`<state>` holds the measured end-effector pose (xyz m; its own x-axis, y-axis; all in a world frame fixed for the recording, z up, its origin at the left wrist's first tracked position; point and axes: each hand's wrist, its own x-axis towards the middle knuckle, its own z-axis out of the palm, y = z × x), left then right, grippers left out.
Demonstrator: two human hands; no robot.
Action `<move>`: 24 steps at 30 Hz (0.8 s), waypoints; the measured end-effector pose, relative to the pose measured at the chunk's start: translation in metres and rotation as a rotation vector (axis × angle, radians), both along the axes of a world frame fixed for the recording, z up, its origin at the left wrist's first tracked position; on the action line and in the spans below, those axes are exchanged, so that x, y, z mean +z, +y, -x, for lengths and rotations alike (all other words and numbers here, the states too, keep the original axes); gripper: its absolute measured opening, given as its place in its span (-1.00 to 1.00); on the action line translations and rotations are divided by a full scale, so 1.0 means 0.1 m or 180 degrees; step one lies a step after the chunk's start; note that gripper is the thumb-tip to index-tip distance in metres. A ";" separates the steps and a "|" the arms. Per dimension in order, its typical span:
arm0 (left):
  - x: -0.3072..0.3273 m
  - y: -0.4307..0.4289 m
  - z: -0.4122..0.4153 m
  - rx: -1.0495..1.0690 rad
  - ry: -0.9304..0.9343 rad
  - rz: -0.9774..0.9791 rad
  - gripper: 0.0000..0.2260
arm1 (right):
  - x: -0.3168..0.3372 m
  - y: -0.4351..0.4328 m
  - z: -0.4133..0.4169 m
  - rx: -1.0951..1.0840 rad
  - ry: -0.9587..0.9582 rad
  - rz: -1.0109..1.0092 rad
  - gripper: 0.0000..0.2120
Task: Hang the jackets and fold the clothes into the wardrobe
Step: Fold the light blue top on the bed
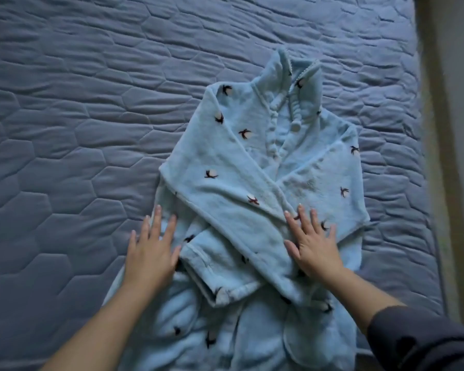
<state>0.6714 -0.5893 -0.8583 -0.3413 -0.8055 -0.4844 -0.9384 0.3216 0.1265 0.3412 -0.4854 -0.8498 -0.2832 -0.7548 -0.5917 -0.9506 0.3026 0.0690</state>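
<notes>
Fingers straight, both hands pressing flat on a fleece pyjama top [252,162].
Left hand [152,253] at its edge, right hand [314,245] on crossed sleeves, atop a quilted blue mattress [65,103].

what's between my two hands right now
In the head view, between the left hand and right hand lie the crossed sleeves of the light blue fleece top with dark bird prints.

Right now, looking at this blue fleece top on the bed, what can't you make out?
Head view: lower end of the fleece top, cut off by the bottom edge.
Its front under the crossed sleeves and the right hand: covered.
Its small dark prints: too blurred to identify.
Pale strip beside the bed cover: blurred.
Wardrobe: outside the frame.
</notes>
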 end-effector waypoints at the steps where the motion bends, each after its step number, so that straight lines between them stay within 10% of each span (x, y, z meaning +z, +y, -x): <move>1: 0.07 0.12 -0.04 0.0059 -0.0056 -0.0083 -0.36 | 0.05 0.20 0.02 -0.0197 -0.0020 -0.0142 -0.34; 12: 0.33 0.69 -0.36 0.2012 0.0791 -0.0826 -0.29 | 0.35 1.80 -0.12 -0.3386 -0.1081 -0.0245 -0.17; 17: 0.34 0.84 -0.82 0.2086 0.0294 -0.1615 -0.62 | 0.30 2.21 -0.23 -0.4153 -0.1568 -0.0442 -0.55; 24: 0.62 1.27 -1.22 0.2409 0.0261 -0.1540 -0.57 | 0.64 2.64 -0.34 -0.4304 -0.2022 -0.0317 -0.75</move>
